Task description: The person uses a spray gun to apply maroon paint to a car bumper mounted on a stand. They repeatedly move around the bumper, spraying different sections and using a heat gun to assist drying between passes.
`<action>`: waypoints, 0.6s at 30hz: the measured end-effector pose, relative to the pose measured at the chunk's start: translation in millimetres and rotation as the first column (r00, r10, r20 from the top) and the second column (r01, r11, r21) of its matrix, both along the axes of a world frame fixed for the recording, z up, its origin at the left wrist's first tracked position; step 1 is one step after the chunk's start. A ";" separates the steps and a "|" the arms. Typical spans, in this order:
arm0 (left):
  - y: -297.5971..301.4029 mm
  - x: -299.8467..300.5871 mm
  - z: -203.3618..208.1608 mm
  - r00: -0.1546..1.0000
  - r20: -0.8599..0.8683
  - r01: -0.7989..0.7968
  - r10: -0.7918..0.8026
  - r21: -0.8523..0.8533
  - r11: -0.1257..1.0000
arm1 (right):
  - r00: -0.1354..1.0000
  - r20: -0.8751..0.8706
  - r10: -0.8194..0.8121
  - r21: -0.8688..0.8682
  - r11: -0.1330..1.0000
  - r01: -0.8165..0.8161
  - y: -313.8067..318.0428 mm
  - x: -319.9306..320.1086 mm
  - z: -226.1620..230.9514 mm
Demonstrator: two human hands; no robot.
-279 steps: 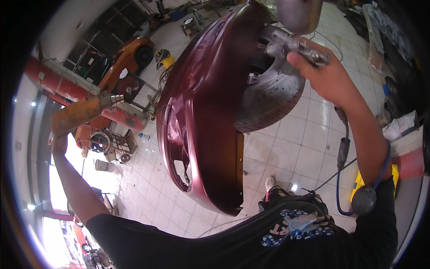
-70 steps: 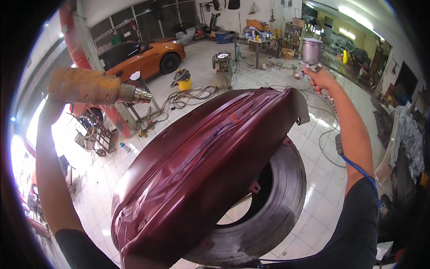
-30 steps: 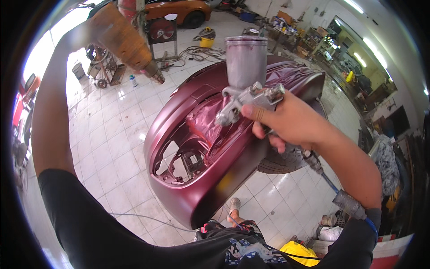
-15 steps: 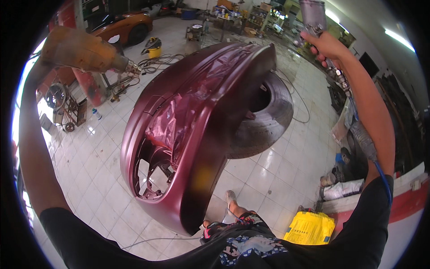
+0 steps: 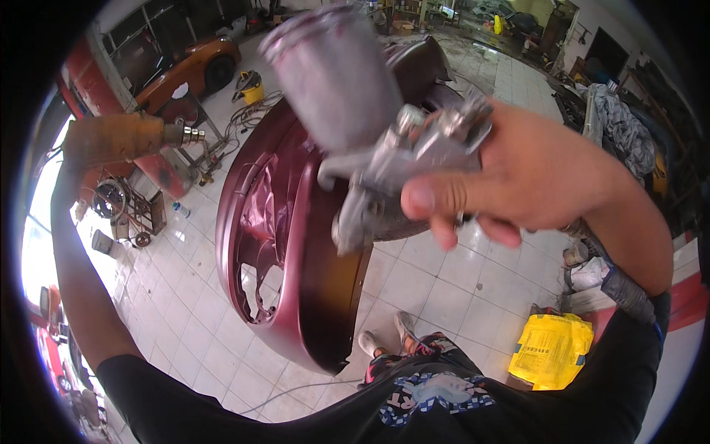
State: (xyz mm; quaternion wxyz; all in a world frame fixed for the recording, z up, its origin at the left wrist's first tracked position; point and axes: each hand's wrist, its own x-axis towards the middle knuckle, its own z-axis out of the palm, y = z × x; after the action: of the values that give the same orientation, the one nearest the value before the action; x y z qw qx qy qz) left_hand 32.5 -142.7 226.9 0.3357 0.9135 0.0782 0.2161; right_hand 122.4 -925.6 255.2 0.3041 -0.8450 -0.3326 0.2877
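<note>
My right hand [image 5: 532,170] is closed round a metal paint spray gun [image 5: 425,166] and holds it up close in front of me, thumb along its body. The gun's grey cup [image 5: 336,81] is smeared with reddish paint and hides part of a maroon car bumper [image 5: 314,311] behind it. Crumpled plastic film [image 5: 265,203], coated maroon, lies in the bumper's opening. Raised at the far left, my left hand [image 5: 68,152], dark and partly at the rim, grips an orange heat gun [image 5: 122,138]. Its metal nozzle points right, apart from the bumper.
A yellow sack [image 5: 551,348] lies on the tiled floor at the right. An orange car [image 5: 185,70], a yellow bucket-shaped machine [image 5: 251,89] and a red pillar [image 5: 159,174] stand to the back left. A wheeled cart [image 5: 122,211] is below the heat gun.
My right hand has brought the spray gun down and leftward, much closer in front of me. The heat gun has dropped a little and moved slightly away. The view has shifted.
</note>
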 end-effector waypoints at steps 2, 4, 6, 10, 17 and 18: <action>-6.2 5.0 -4.8 1.000 0.010 0.003 -0.003 -0.026 1.000 | 0.994 -0.068 0.084 0.049 0.995 -0.081 -5.6 8.9 -5.3; -13.9 1.7 -1.8 1.000 0.013 -0.006 0.007 -0.047 0.999 | 0.996 -0.046 0.070 0.069 0.995 -0.066 -5.2 28.2 -9.8; -20.1 6.4 -2.2 1.000 0.012 -0.010 0.011 -0.075 0.997 | 0.997 0.050 -0.053 0.065 0.997 0.049 -1.8 51.5 -6.8; -27.7 18.6 -2.0 0.999 0.021 -0.035 0.038 -0.115 0.993 | 0.964 0.040 -0.264 0.200 0.947 0.251 -10.8 126.4 -10.3; -44.9 70.2 8.3 0.993 -0.014 -0.118 0.118 -0.059 0.991 | 0.905 0.057 -0.421 0.318 0.867 0.384 -43.7 285.0 -27.2; -46.2 75.8 15.1 0.993 -0.023 -0.117 0.116 -0.042 0.992 | 0.896 0.054 -0.441 0.328 0.855 0.401 -48.2 306.0 -29.3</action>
State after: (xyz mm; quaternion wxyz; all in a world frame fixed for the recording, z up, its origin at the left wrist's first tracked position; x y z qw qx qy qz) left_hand 108.3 -188.9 242.0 0.3414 0.9020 0.1394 0.2244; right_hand 428.4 -973.8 225.9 0.4662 -0.8557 -0.1990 0.1042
